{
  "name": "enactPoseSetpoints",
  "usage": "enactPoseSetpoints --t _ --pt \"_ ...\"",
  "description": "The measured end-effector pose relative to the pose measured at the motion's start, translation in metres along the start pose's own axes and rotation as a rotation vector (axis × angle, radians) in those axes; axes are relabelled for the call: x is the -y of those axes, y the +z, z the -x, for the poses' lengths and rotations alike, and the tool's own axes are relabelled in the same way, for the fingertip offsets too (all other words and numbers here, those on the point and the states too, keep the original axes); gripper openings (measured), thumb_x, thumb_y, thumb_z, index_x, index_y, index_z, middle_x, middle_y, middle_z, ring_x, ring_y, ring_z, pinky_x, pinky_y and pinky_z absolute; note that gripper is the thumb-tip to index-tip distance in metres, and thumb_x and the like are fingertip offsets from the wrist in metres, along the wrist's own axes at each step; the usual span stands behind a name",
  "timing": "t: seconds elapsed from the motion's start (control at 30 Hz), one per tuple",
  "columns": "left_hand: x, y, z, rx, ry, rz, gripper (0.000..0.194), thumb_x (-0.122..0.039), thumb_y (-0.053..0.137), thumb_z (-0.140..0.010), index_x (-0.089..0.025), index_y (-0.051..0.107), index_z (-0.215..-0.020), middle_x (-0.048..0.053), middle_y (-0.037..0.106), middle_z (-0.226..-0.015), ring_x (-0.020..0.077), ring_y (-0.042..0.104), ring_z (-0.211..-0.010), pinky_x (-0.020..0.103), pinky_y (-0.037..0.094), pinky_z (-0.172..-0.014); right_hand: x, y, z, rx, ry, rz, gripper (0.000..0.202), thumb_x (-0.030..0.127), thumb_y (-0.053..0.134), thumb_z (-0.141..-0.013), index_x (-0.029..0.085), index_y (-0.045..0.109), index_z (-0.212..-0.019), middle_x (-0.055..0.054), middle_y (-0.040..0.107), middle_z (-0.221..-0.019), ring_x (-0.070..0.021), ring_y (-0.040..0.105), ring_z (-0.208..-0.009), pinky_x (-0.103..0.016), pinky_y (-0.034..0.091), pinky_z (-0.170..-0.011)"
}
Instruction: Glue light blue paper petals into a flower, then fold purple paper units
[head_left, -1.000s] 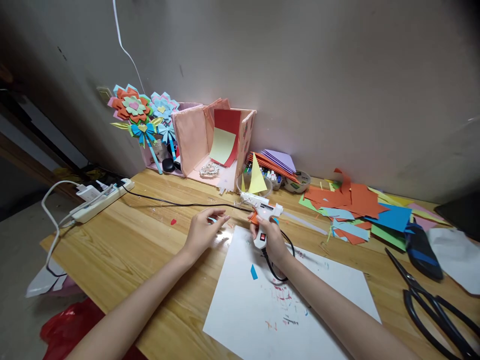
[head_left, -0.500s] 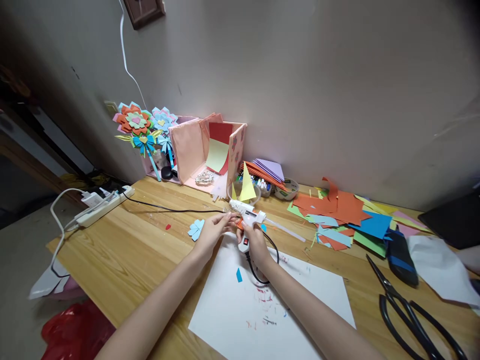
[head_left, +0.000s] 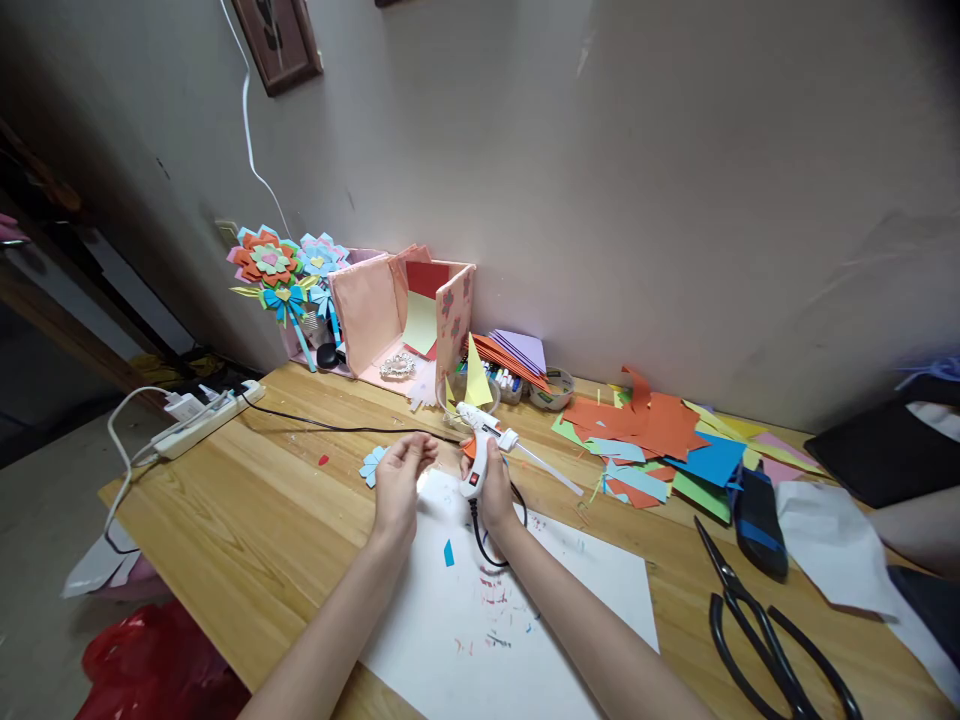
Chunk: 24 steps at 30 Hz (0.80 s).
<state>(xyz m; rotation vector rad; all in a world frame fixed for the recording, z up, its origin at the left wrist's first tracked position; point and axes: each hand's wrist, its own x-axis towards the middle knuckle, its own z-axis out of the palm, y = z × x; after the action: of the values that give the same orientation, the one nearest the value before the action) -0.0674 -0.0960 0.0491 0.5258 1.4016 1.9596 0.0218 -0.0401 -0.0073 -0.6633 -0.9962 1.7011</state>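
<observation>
My right hand point(head_left: 495, 488) is wrapped around the handle of a white hot glue gun point(head_left: 487, 425) with an orange trigger. A clear glue stick point(head_left: 549, 468) sticks out of its back end, and its nozzle points away to the upper left. My left hand point(head_left: 401, 480) is beside the gun, apart from it, thumb and fingers pinched together; whatever they may hold is too small to make out. Just left of that hand lies a light blue paper flower point(head_left: 371, 466). Under both hands is a marked white sheet point(head_left: 540, 620) with a small blue paper piece point(head_left: 448, 553) on it.
Coloured paper scraps point(head_left: 660, 430), a box cutter point(head_left: 759, 520) and black-handled scissors point(head_left: 761, 620) lie to the right. Behind stand a pink box point(head_left: 367, 310) and paper flowers point(head_left: 270, 265). A power strip point(head_left: 206, 425) feeds a black cord across the table. Part of another person's arm point(head_left: 919, 530) shows at right.
My left hand has moved away from the glue gun's front, back towards me, with fingers pinched. The glue gun stays in my right hand. The view has shifted right and tilted up slightly.
</observation>
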Motion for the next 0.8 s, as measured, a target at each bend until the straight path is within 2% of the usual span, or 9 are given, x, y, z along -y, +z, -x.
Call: enactPoseSetpoints --t 0.07,0.13,0.2,0.27,0.4,0.5,0.6,0.7,0.8 --pt "-0.006 -0.001 0.001 -0.113 0.109 0.007 0.033 -0.042 0.068 -0.065 -0.012 0.063 -0.078 0.004 0.064 -0.074 0.0104 0.058 -0.067 0.023 0.047 -0.069 0.001 0.000 -0.002 -0.014 0.023 -0.106 0.048 0.060 0.032 -0.083 0.018 0.052 -0.069 0.003 0.046 -0.048 -0.0098 0.037 -0.039 -0.022 0.030 -0.041" --pt "-0.009 0.002 0.003 -0.133 0.224 -0.083 0.031 -0.042 0.060 -0.073 -0.013 0.063 -0.084 0.005 0.065 -0.078 0.0117 0.059 -0.069 0.025 0.047 -0.070 0.001 0.001 -0.003 -0.004 0.035 -0.173 0.049 0.060 0.029 -0.083 0.019 0.053 -0.074 0.002 0.048 -0.050 -0.0100 0.040 -0.039 -0.022 0.031 -0.040" --pt "-0.007 0.009 0.005 -0.034 0.280 -0.273 0.030 -0.040 0.053 -0.079 -0.014 0.064 -0.088 0.007 0.065 -0.085 0.0141 0.059 -0.075 0.027 0.046 -0.072 0.000 0.001 -0.004 0.019 0.057 -0.200 0.050 0.061 0.028 -0.083 0.019 0.054 -0.076 0.001 0.051 -0.053 -0.0113 0.046 -0.043 -0.023 0.036 -0.043" --pt "0.000 0.018 0.007 0.090 0.269 -0.497 0.028 -0.038 0.054 -0.079 -0.014 0.065 -0.089 0.009 0.065 -0.091 0.0165 0.059 -0.081 0.028 0.044 -0.074 -0.002 0.000 -0.004 0.027 0.073 -0.193 0.051 0.062 0.028 -0.082 0.018 0.055 -0.076 -0.001 0.055 -0.055 -0.0140 0.053 -0.051 -0.025 0.042 -0.050" --pt "0.019 0.030 0.005 0.125 0.165 -0.773 0.036 -0.045 0.065 -0.066 -0.014 0.063 -0.085 0.009 0.064 -0.087 0.0190 0.058 -0.079 0.029 0.043 -0.069 -0.006 -0.005 -0.003 0.035 -0.019 -0.067 0.048 0.062 0.038 -0.079 0.018 0.058 -0.083 -0.003 0.061 -0.065 -0.0193 0.060 -0.074 -0.030 0.047 -0.068" --pt "0.023 0.033 0.000 0.150 0.084 -0.746 0.037 -0.049 0.064 -0.065 -0.014 0.059 -0.077 0.006 0.063 -0.076 0.0163 0.057 -0.068 0.026 0.042 -0.061 -0.006 -0.009 -0.002 0.087 -0.076 0.089 0.041 0.056 0.050 -0.075 0.018 0.058 -0.089 -0.005 0.064 -0.077 -0.0200 0.059 -0.084 -0.032 0.045 -0.077" --pt "0.017 0.032 -0.004 0.241 0.020 -0.593 0.035 -0.044 0.069 -0.061 -0.013 0.060 -0.075 0.005 0.063 -0.074 0.0151 0.057 -0.066 0.025 0.043 -0.061 -0.004 -0.011 -0.001 0.069 -0.058 0.214 0.040 0.048 0.063 -0.068 0.017 0.057 -0.091 -0.006 0.064 -0.087 -0.0196 0.059 -0.083 -0.031 0.046 -0.075" --pt "0.010 0.024 -0.006 0.295 -0.023 -0.466 0.034 -0.039 0.070 -0.061 -0.012 0.064 -0.080 0.008 0.066 -0.082 0.0175 0.060 -0.075 0.027 0.046 -0.070 -0.002 -0.010 0.000 0.056 -0.023 0.248 0.041 0.043 0.068 -0.064 0.016 0.056 -0.092 -0.006 0.063 -0.085 -0.0188 0.059 -0.076 -0.029 0.047 -0.068" --pt "0.003 0.012 -0.004 0.280 -0.003 -0.471 0.030 -0.040 0.063 -0.068 -0.013 0.067 -0.080 0.011 0.068 -0.084 0.0190 0.062 -0.076 0.028 0.046 -0.070 -0.001 -0.008 0.000 0.109 -0.037 0.260 0.033 0.037 0.069 -0.064 0.016 0.057 -0.086 -0.004 0.061 -0.077 -0.0173 0.057 -0.071 -0.029 0.047 -0.066"
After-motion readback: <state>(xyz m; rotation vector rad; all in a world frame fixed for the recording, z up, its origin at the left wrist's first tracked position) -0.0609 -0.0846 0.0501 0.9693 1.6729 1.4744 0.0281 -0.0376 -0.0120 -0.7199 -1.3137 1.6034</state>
